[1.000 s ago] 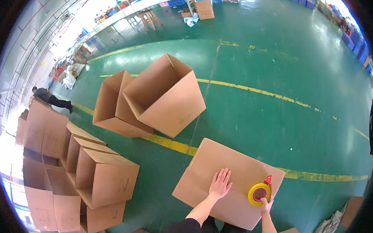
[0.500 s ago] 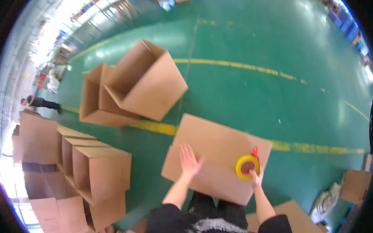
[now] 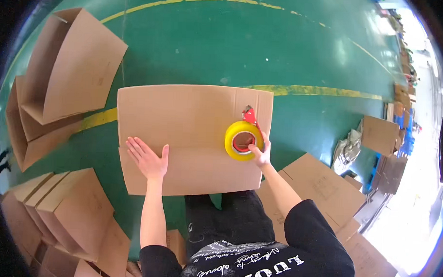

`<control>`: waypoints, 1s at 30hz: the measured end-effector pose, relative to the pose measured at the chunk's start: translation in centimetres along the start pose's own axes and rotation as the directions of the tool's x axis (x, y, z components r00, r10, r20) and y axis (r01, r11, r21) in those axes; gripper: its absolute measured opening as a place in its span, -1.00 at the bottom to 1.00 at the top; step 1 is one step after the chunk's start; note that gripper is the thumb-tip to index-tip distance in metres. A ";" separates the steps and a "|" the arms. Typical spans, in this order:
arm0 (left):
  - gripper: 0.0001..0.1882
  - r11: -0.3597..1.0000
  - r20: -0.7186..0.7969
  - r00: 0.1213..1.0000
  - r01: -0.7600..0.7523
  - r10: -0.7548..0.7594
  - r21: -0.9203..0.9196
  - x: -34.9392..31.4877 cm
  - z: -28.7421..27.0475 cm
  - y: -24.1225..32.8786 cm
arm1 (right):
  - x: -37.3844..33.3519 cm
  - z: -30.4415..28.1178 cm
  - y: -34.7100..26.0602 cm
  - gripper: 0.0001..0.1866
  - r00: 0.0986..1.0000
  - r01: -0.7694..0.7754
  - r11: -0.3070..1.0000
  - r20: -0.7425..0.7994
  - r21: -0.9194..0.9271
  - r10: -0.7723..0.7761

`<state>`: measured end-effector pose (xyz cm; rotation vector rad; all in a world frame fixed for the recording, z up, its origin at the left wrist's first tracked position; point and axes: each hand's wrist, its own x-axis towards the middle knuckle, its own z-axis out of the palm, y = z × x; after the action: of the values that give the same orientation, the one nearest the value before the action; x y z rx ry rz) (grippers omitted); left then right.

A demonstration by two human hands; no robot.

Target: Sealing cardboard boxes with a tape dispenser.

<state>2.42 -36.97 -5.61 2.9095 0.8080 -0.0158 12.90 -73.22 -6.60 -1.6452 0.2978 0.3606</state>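
Right in front of me is a brown cardboard box (image 3: 193, 115), its closed flaps meeting along a seam across the middle. My left hand (image 3: 148, 158) lies on the left part of the box with fingers stretched out and thumb apart. A red tape dispenser (image 3: 249, 115) carries a large roll of yellow tape (image 3: 232, 145) over the right part of the box. My right hand (image 3: 261, 150) grips the dispenser, its thumb at the hub. Whether the roll touches the cardboard I cannot tell.
Open cardboard boxes (image 3: 82, 67) stand at the left, with several more nested boxes (image 3: 75, 214) at the lower left. Flat cardboard (image 3: 322, 188) lies at my right, near a grey plastic bag (image 3: 347, 150). A yellow line (image 3: 325, 91) crosses the green floor (image 3: 210, 45).
My view has swung to the right, so the box now sits more squarely before me. The left hand stays outstretched on it; the right still holds the dispenser.
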 end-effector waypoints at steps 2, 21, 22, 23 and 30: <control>0.13 1.000 -0.028 1.000 0.009 -0.010 -0.023 -0.1 -0.2 -0.1 | 0.5 -0.3 -0.5 -0.33 0.997 -0.041 0.999 0.069 0.005 0.041; -0.03 0.942 -0.239 0.915 0.290 -0.325 -0.169 1.7 -3.1 -1.1 | 1.6 -9.0 1.9 -0.36 0.931 0.127 0.988 -0.355 0.083 -0.090; -0.03 0.939 -0.252 0.908 0.301 -0.335 -0.165 1.2 -3.4 -1.6 | 1.5 -9.3 2.3 -0.44 0.923 0.185 0.981 -0.352 0.055 -0.154; -0.06 0.942 -0.268 0.906 0.294 -0.328 -0.158 1.0 -3.5 -1.9 | 1.1 -8.0 1.2 -0.45 0.917 0.176 0.979 -0.379 0.103 -0.125; -0.10 0.941 -0.256 0.908 0.299 -0.332 -0.158 2.4 -3.4 -0.7 | 0.4 -4.7 0.2 -0.44 0.906 0.033 0.957 -0.412 0.290 0.093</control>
<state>4.04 -34.69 -2.40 2.6723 1.2733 0.4072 13.42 -77.93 -6.51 -1.4139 0.6728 -0.0270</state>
